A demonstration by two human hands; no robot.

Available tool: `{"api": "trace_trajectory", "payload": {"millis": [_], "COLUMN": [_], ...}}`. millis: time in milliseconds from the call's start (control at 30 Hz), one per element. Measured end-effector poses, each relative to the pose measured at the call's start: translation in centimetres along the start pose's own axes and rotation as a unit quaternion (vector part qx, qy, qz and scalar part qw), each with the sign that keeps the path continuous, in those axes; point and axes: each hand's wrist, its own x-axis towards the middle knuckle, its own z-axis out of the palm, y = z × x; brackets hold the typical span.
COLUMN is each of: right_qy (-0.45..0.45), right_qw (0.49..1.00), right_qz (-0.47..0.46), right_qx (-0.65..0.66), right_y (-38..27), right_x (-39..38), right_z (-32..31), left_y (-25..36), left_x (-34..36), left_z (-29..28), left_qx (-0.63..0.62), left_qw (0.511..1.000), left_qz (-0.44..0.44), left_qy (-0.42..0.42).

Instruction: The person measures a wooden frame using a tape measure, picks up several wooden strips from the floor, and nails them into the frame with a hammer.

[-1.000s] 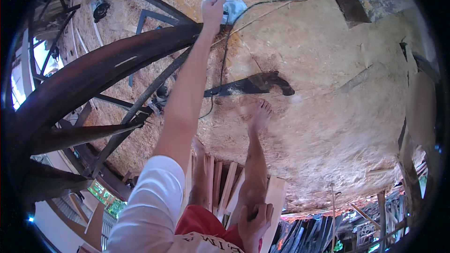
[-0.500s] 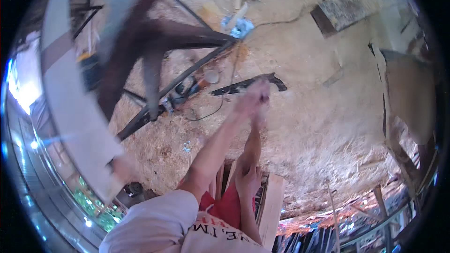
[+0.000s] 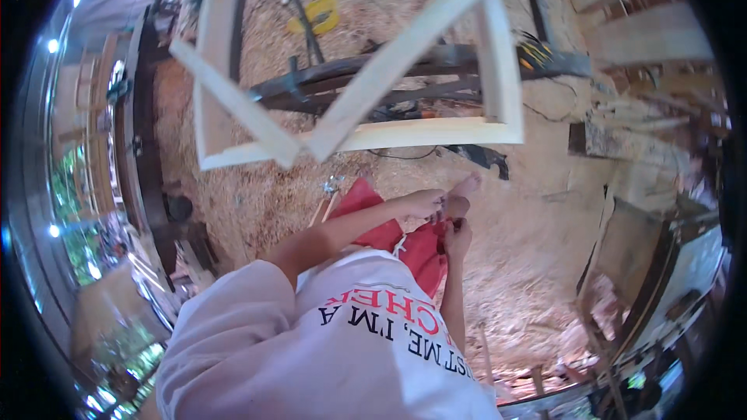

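Note:
My left hand (image 3: 426,204) is curled with its fingers together above my red shorts (image 3: 424,257), close to my right knee. Whatever lies between its fingertips is too small to make out. Just right of it, my right hand (image 3: 457,239) has its fingers bent against the edge of the shorts; what they pinch, if anything, is hidden. Beyond the hands a bare foot (image 3: 467,185) rests on the ground. A dark handsaw (image 3: 484,157) lies past the foot. In front of me stands a pale wooden frame (image 3: 420,134) with slanting braces, touched by neither hand.
A dark, low timber stand (image 3: 350,70) runs behind the frame. Yellow-handled tools (image 3: 533,54) sit at its right end. A yellow object (image 3: 315,15) lies farther back on the sawdust-covered floor. A board-topped block (image 3: 615,141) and a large panel (image 3: 634,241) are at right.
My left arm has drawn back from its reach towards the saw, and both hands are now together over my lap. The view has shifted, and the pale wooden frame now shows ahead.

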Motion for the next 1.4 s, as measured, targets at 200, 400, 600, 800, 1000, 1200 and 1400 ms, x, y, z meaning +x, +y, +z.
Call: {"api": "trace_trajectory", "payload": {"millis": [200, 400, 600, 800, 1000, 1200, 1400], "right_qy": [-0.069, -0.207, -0.057, 0.059, -0.058, -0.192, -0.208], "right_qw": [0.994, 0.946, 0.920, 0.904, 0.728, 0.711, 0.711], "right_qz": [-0.074, -0.235, -0.388, -0.422, -0.482, -0.430, -0.502], "right_qx": [-0.028, -0.079, -0.007, -0.033, -0.484, -0.523, -0.447], "right_y": [-6.9, -22.8, -44.3, -52.8, -54.5, -52.6, -53.0], "right_x": [-4.9, -7.6, -7.2, -0.6, 11.9, 16.6, 17.9], "right_z": [2.5, 3.4, -1.0, 0.9, 10.9, 14.6, 14.0], "left_y": [-7.4, -14.0, -13.9, -8.2, -0.4, 0.8, -1.8], "left_x": [-16.5, -27.5, -35.8, -39.3, -43.5, -46.3, -43.1], "left_z": [-8.8, -11.3, -11.7, -14.7, -16.6, -14.2, -15.4], "left_qx": [-0.059, -0.160, -0.180, -0.390, -0.380, -0.370, -0.473], "left_qw": [0.994, 0.948, 0.915, 0.827, 0.833, 0.816, 0.770], "left_qz": [0.034, 0.056, 0.132, 0.315, 0.291, 0.252, 0.304], "left_qy": [0.082, 0.269, 0.335, 0.254, 0.276, 0.365, 0.300]}}
